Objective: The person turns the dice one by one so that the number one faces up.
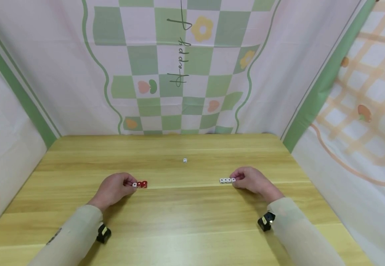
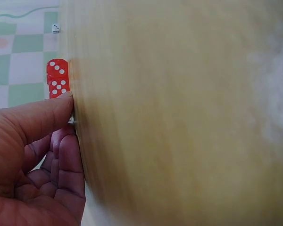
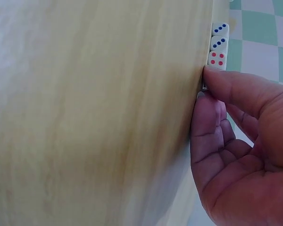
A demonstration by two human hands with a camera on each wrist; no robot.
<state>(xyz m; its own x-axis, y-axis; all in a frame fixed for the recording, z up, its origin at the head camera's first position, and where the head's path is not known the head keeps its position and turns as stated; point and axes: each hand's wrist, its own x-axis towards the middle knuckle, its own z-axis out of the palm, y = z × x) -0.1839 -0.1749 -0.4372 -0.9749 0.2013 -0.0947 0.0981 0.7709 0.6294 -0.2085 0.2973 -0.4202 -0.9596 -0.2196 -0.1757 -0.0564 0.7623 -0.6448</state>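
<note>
On the left of the wooden table, my left hand (image 1: 114, 189) pinches a white die (image 1: 134, 185) between thumb and fingers. Two red dice (image 1: 142, 184) stand in line with it, extending towards the table's middle. The left wrist view shows white pips on the red dice (image 2: 58, 77); the thumb mostly hides the pinched die. Across the table, my right hand (image 1: 251, 180) pinches the outer white die of a short row of white dice (image 1: 225, 180). In the right wrist view, blue and red pips show on the row's other dice (image 3: 219, 44).
A single white die (image 1: 185, 160) lies farther back, near the table's middle. Between and in front of the hands stretches the wooden tabletop (image 1: 179, 218). Behind it hangs a green-and-white checkered cloth (image 1: 172, 55), with more cloth at both sides.
</note>
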